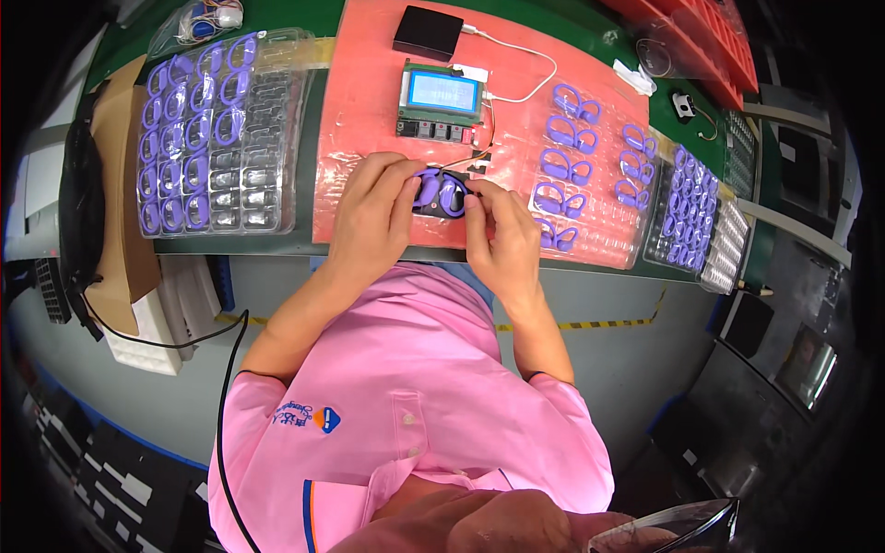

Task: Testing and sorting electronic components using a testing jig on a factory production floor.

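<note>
Two purple ear-hook earphones [449,197] are held narrowly between your left hand [373,207] and right hand [505,235]; at ten o'clock the clear tray [260,191] is part-filled, while more pairs [554,166] lie at two.

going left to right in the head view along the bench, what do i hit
Cardboard box → left tray → left hand → purple pair between the hands → right hand → tray on the pink mat → rightmost purple-filled tray.
</note>
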The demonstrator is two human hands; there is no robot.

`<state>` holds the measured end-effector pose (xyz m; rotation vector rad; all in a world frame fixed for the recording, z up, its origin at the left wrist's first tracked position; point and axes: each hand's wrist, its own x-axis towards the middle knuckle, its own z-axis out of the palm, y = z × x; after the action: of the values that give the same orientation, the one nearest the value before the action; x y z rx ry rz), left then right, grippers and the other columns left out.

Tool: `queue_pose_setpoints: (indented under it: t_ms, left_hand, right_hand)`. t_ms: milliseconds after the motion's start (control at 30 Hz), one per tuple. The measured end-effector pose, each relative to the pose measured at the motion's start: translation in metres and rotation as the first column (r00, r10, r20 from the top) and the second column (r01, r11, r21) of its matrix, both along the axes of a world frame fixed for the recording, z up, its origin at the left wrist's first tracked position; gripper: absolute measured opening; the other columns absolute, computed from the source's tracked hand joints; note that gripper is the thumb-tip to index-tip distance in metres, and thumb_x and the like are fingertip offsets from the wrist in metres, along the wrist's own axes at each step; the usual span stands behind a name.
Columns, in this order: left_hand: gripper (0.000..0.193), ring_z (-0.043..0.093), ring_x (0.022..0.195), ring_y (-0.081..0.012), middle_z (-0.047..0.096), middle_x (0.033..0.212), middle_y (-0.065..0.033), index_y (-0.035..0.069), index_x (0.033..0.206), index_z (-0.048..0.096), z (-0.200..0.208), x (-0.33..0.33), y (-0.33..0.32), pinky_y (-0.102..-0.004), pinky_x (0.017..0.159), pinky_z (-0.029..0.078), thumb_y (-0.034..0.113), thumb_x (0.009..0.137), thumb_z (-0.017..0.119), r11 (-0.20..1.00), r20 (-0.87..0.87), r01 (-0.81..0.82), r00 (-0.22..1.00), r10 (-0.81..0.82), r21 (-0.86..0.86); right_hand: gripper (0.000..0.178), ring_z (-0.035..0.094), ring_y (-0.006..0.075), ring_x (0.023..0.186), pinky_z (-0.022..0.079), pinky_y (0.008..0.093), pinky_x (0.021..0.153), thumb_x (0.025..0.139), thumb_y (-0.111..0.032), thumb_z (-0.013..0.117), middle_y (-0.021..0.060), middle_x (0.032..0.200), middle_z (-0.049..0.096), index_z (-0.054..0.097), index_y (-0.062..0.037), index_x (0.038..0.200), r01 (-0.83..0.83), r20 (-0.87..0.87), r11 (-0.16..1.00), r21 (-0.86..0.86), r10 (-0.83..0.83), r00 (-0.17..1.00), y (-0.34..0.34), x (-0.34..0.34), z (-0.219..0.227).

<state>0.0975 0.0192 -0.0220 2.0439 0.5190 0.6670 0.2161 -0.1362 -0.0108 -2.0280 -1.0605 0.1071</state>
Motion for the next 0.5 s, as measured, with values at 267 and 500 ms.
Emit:
queue_pose_setpoints:
  t_ms: [267,500]
  left_hand:
    - [0.027,0.062,0.099,-0.0377,0.063,0.106,-0.0168,-0.003,0.123,0.067,-0.003,-0.010,-0.007,-0.0469,0.088,0.050,0.000,0.096,0.068,0.999,-0.011,0.014,1.000,-0.014,0.035]
    - [0.029,0.061,0.091,-0.0351,0.063,0.105,-0.0157,-0.002,0.121,0.068,-0.005,0.000,-0.008,-0.0458,0.082,0.049,0.003,0.092,0.072,0.967,-0.030,0.131,0.991,-0.127,0.217]
  right_hand:
    - [0.021,0.061,0.0259,0.075,0.050,0.0361,0.068,0.099,0.003,0.068,0.0136,0.090,0.065,0.070,0.0018,0.120,-0.018,-0.005,0.999,0.039,0.018,1.000,0.002,-0.005,-0.010]
    - [0.024,0.061,0.0298,0.083,0.050,0.0382,0.072,0.100,0.003,0.065,0.0179,0.103,0.063,0.068,0.0023,0.124,-0.006,-0.023,0.994,0.106,0.009,1.000,0.010,-0.009,-0.024]
